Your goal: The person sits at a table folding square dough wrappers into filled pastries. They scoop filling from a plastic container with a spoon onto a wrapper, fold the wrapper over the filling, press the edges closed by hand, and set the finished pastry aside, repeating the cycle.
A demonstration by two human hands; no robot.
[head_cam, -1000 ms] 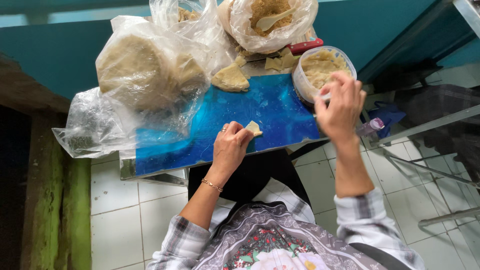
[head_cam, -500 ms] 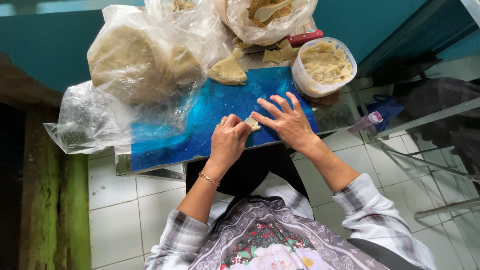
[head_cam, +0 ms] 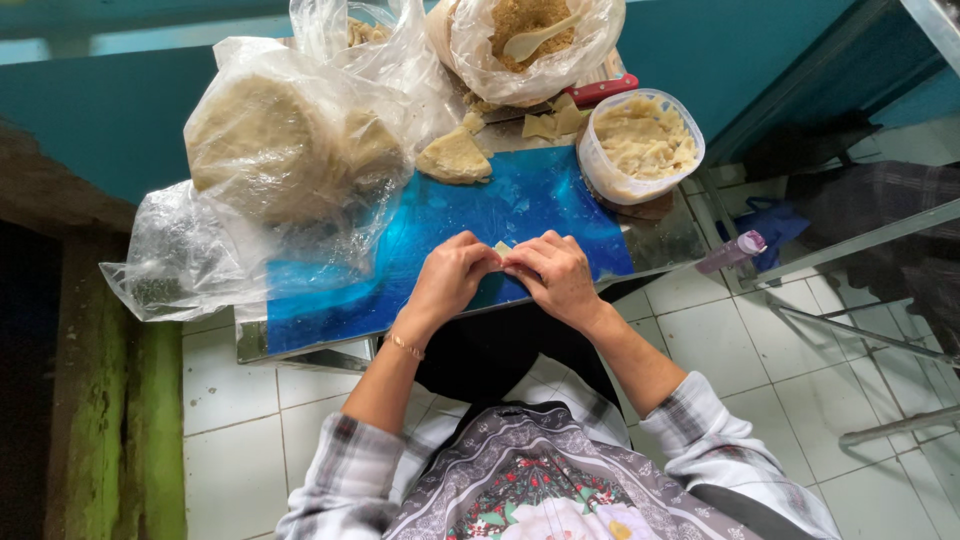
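My left hand (head_cam: pixel 450 282) and my right hand (head_cam: pixel 553 278) meet over the near edge of a shiny blue sheet (head_cam: pixel 500 205) on a small table. Between their fingertips they pinch a small pale piece of dough wrapper (head_cam: pixel 502 248), mostly hidden by the fingers. A round plastic tub of pale filling (head_cam: pixel 642 145) stands just beyond my right hand. A loose wedge of dough (head_cam: pixel 455 158) lies on the sheet further back.
A big clear bag with round dough sheets (head_cam: pixel 280 150) fills the table's left side. A bag of crumbly brown filling with a spoon (head_cam: pixel 530 30) and a red-handled knife (head_cam: pixel 600 90) sit at the back. White floor tiles (head_cam: pixel 700 320) and metal frame legs (head_cam: pixel 860 330) lie to the right.
My right hand left the tub at the back right and came down to my left hand. Both hands now pinch the dough piece together.
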